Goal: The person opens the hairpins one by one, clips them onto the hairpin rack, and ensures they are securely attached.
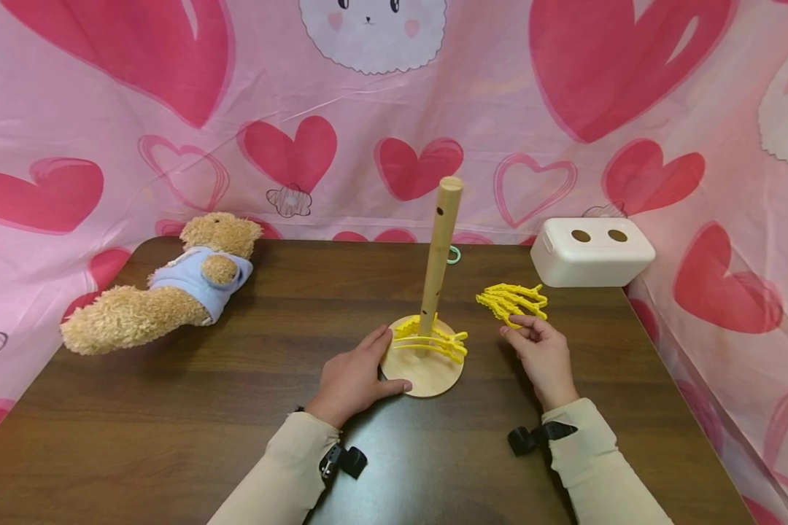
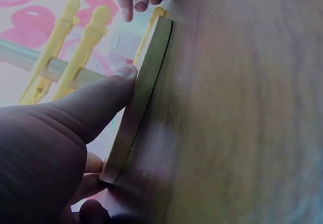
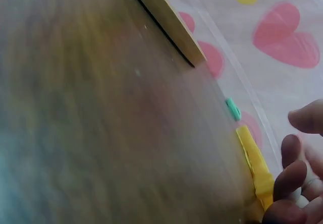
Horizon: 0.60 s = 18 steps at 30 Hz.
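Note:
A wooden stand has a round base point(image 1: 427, 380) and an upright pole point(image 1: 438, 255) with dark holes. My left hand point(image 1: 353, 375) holds the base at its left edge, thumb at the front and fingers spread along the side. Yellow plastic pieces with knobbed ends point(image 1: 445, 344) sit around the pole just above the base. To the right, more yellow plastic pieces point(image 1: 508, 297) lie bunched on the table. My right hand point(image 1: 541, 357) has its fingertips at their near edge; in the right wrist view its thumb stands apart from loosely bent fingers beside a yellow piece point(image 3: 255, 166).
A teddy bear point(image 1: 200, 281) in a blue top lies at the left. At the back right stands a white box point(image 1: 591, 255) with two round holes. A small green ring point(image 1: 455, 254) lies behind the pole. Pink heart-patterned cloth point(image 1: 341, 102) hangs behind the table.

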Each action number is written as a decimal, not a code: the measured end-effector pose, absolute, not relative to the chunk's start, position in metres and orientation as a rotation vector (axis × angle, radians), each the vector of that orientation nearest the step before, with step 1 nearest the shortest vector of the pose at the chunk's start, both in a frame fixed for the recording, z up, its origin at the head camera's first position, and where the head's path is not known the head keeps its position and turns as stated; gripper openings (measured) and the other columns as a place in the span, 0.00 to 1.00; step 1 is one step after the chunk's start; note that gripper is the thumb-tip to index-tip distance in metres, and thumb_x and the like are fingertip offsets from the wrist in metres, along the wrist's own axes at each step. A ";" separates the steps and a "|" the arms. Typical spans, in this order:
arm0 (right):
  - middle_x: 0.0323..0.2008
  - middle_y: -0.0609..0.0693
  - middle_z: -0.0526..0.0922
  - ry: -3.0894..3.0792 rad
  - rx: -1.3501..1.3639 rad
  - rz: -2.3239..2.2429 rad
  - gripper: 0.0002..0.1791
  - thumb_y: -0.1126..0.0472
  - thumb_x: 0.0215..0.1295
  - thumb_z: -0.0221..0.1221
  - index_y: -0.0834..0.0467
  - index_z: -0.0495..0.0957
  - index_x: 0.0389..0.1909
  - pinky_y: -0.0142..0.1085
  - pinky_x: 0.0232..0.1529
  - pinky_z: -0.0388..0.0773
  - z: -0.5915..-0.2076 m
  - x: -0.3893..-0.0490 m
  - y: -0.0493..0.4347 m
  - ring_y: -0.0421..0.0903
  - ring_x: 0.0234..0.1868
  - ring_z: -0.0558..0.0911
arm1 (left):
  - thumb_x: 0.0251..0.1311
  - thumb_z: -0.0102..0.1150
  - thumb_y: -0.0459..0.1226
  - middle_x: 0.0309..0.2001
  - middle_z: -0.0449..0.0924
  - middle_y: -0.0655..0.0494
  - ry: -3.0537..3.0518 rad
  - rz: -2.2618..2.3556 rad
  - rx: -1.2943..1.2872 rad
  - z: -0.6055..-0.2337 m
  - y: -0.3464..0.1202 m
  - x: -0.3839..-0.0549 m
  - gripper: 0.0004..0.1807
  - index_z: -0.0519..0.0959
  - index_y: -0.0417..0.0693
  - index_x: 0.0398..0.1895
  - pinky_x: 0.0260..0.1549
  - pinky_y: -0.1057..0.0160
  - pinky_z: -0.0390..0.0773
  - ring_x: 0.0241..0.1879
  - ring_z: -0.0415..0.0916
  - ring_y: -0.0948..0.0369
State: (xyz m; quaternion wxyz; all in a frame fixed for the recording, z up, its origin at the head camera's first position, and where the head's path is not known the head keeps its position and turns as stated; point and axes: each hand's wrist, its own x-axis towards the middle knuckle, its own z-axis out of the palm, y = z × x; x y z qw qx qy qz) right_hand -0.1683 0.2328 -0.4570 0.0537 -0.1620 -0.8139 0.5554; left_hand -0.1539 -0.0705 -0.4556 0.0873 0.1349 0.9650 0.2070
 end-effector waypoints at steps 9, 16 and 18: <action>0.26 0.51 0.75 -2.686 -0.480 1.651 0.31 0.53 0.68 0.65 0.63 0.72 0.67 0.35 0.27 0.69 -0.452 -0.171 0.244 0.46 0.25 0.73 | 0.49 0.66 0.69 0.78 0.56 0.60 2.862 0.624 0.394 -0.454 -0.070 -0.154 0.56 0.60 0.57 0.78 0.43 0.46 0.76 0.62 0.74 0.48; 0.27 0.50 0.77 -2.762 -0.394 1.622 0.26 0.53 0.68 0.65 0.62 0.78 0.62 0.34 0.27 0.71 -0.452 -0.171 0.241 0.46 0.27 0.73 | 0.49 0.66 0.70 0.78 0.56 0.59 2.858 0.631 0.395 -0.455 -0.070 -0.154 0.56 0.60 0.56 0.78 0.44 0.45 0.76 0.63 0.74 0.48; 0.28 0.50 0.78 -2.756 -0.369 1.628 0.24 0.54 0.67 0.65 0.62 0.79 0.60 0.33 0.27 0.71 -0.453 -0.171 0.240 0.46 0.27 0.73 | 0.49 0.66 0.70 0.78 0.56 0.59 2.860 0.633 0.395 -0.455 -0.070 -0.154 0.56 0.60 0.56 0.78 0.44 0.45 0.76 0.62 0.74 0.48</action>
